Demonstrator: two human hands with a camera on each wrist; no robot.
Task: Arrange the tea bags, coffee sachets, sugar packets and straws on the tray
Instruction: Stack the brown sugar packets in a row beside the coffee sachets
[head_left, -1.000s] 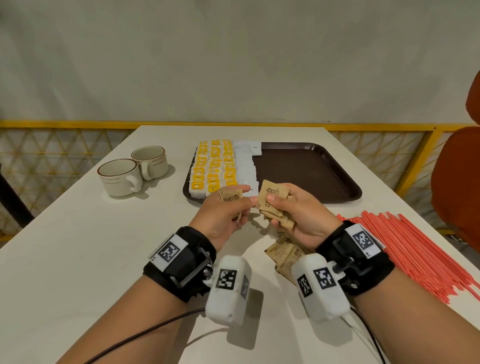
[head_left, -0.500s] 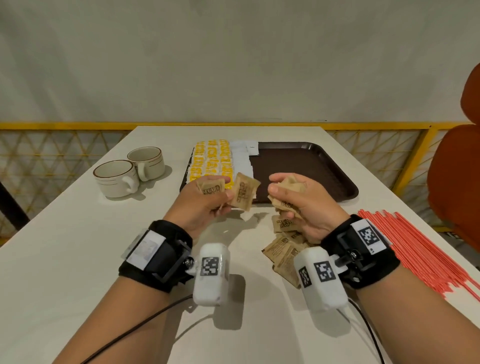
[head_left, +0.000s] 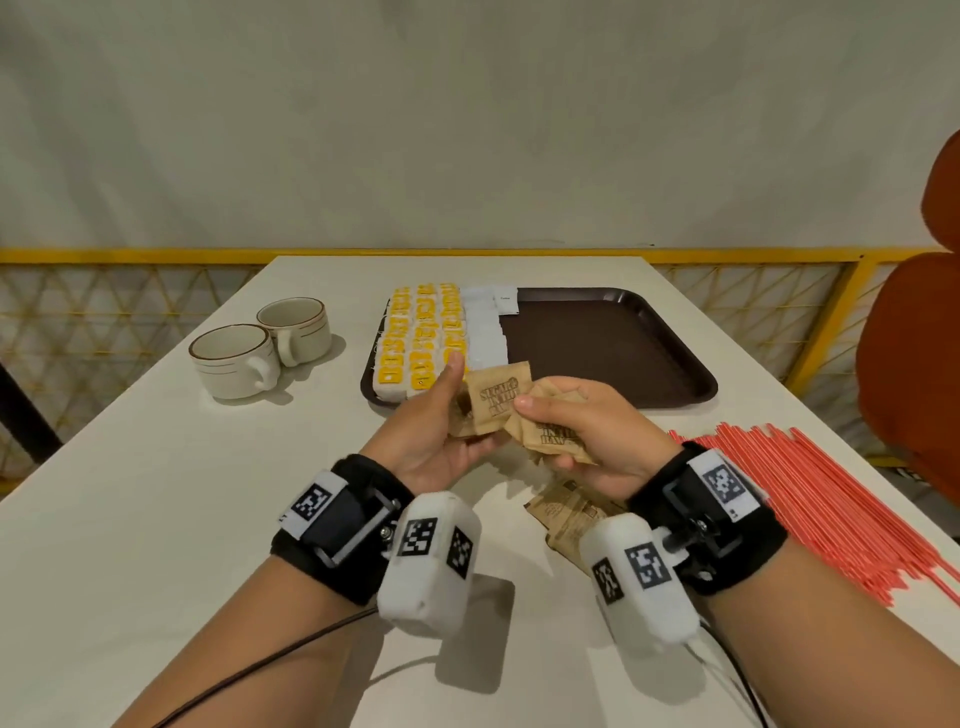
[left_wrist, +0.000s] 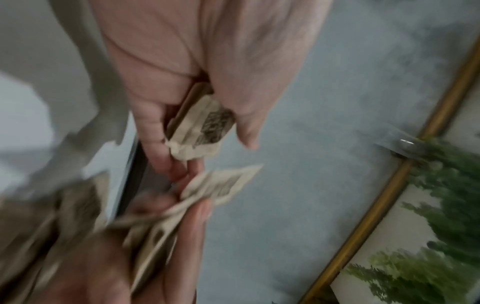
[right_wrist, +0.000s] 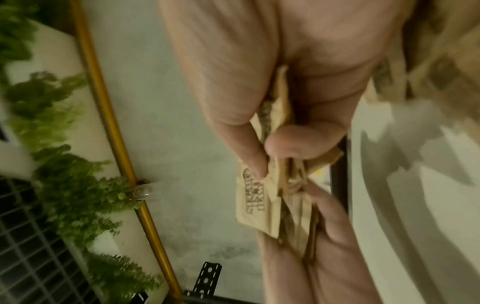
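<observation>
Both hands meet over the table just in front of the dark brown tray (head_left: 613, 343). My left hand (head_left: 441, 415) holds brown sugar packets (head_left: 496, 397), seen again as brown sugar packets (left_wrist: 205, 127) in the left wrist view. My right hand (head_left: 576, 421) grips a small stack of brown sugar packets (head_left: 556, 436) and pinches the edge of the left hand's top packet; the same stack of brown sugar packets (right_wrist: 262, 197) shows in the right wrist view. Yellow tea bags (head_left: 415, 343) and white sachets (head_left: 485, 332) fill the tray's left part. Red straws (head_left: 831, 493) lie at the right.
More brown sugar packets (head_left: 561, 514) lie on the white table (head_left: 156, 493) under my right wrist. Two white cups (head_left: 260, 348) stand left of the tray. An orange chair (head_left: 914, 353) is at the right edge, and a yellow railing (head_left: 130, 255) runs behind the table.
My hands have come together again. The packet the left hand held apart now touches the right hand's fingers, and both hands sit slightly nearer the tray's front edge.
</observation>
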